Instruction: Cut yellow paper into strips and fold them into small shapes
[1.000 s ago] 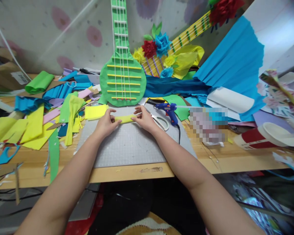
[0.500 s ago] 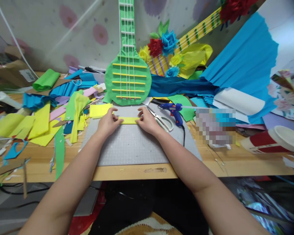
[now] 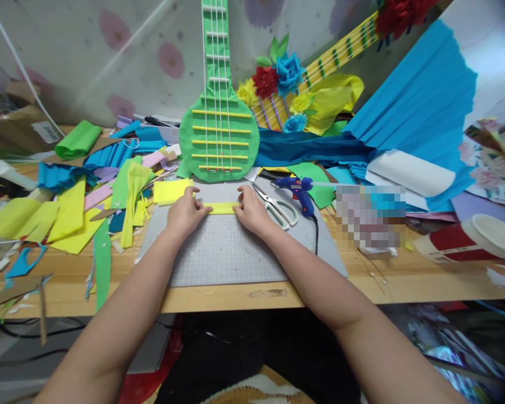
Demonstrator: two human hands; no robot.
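One yellow paper strip [image 3: 223, 209], narrow, apparently folded, lying crosswise near the far part of a grey gridded mat [image 3: 227, 255], between both hands. Left hand [image 3: 187, 212]: grip closed on the left end, thumb toward the middle. Right hand [image 3: 252, 209]: grip closed on the right end, thumb likewise inward; exact finger placement underneath or behind, not possible to tell. Handling notes: keep both ends level and the long edges parallel; hold tension light and equal, with probable risk of stretch or skewed crease in thin paper; press flat against the mat, from the middle outward; keep the right wrist clear of the scissors [image 3: 270, 202], just beside. Further items: one blue glue gun [image 3: 297, 185], beyond the scissors to the right; one yellow paper piece [image 3: 168, 192], partly behind the left hand; one green stringed instrument model [image 3: 219, 143], upright behind the mat; assorted coloured paper scraps [image 3: 69, 210], at left on the wooden counter [image 3: 231, 300].
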